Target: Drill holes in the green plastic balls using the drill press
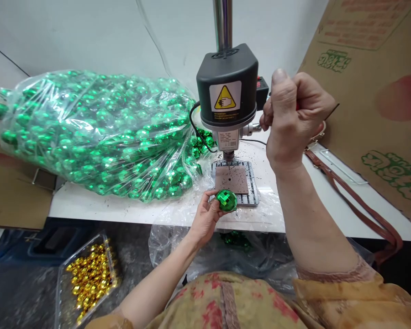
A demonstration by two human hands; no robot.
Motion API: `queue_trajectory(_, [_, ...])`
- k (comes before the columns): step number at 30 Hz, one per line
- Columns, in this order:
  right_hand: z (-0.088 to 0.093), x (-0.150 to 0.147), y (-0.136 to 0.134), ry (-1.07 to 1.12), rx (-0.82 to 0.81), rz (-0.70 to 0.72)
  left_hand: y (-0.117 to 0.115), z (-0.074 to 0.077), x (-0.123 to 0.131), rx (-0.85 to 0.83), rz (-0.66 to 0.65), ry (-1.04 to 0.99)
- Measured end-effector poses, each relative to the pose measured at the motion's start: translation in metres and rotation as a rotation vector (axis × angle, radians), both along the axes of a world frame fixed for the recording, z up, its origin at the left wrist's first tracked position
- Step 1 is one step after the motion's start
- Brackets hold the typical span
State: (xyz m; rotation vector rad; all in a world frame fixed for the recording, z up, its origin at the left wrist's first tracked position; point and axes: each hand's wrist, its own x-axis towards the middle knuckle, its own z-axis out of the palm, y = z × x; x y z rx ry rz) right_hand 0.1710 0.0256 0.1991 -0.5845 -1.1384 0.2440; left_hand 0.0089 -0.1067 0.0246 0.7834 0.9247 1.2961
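Observation:
Between the thumb and fingers of my left hand (207, 214) is a shiny green faceted ball (226, 201), held at the front edge of the drill press base (254, 183). My right hand (292, 114) is closed around the feed handle (255, 128) on the right side of the drill press (227, 87); most of the grip is hidden by the fingers. Under the chuck (229, 156) lies a flat brown board (238, 176) with a small dark hole. Dark shavings are scattered over the board and base. The ball is in front of the chuck, not under it.
A large clear plastic bag (116, 137) of green balls lies left of the press. A clear bin (60, 292) with gold balls stands lower left. Cardboard boxes (373, 91) flank the white table (99, 208). A brown strap (356, 192) hangs over the right edge.

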Motion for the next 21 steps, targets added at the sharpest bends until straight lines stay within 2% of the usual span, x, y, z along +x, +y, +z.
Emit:
queue_trajectory(4, [-0.001,0.0,0.002,-0.021,0.003,-0.034,-0.006,0.003,0.004,-0.046,-0.032,-0.058])
queue_trajectory(8, [0.0,0.001,0.002,-0.014,0.016,-0.036,-0.017,-0.001,0.004,-0.08,-0.095,-0.083])
queue_trajectory(11, [0.002,0.0,0.0,-0.008,0.024,-0.005,-0.03,-0.007,-0.001,-0.024,-0.227,0.015])
queue_trajectory(14, [0.003,-0.001,-0.003,0.001,0.011,0.015,-0.043,-0.015,-0.007,0.234,-0.53,0.354])
queue_trajectory(17, [0.003,-0.001,-0.004,0.018,0.01,0.033,-0.053,-0.026,-0.011,0.54,-0.825,0.934])
queue_trajectory(19, [0.002,-0.001,-0.003,0.029,0.015,0.042,-0.059,-0.037,-0.012,0.647,-0.879,1.318])
queue_trajectory(21, [0.001,-0.001,-0.002,0.033,0.021,0.047,-0.063,-0.049,-0.014,0.726,-0.834,1.545])
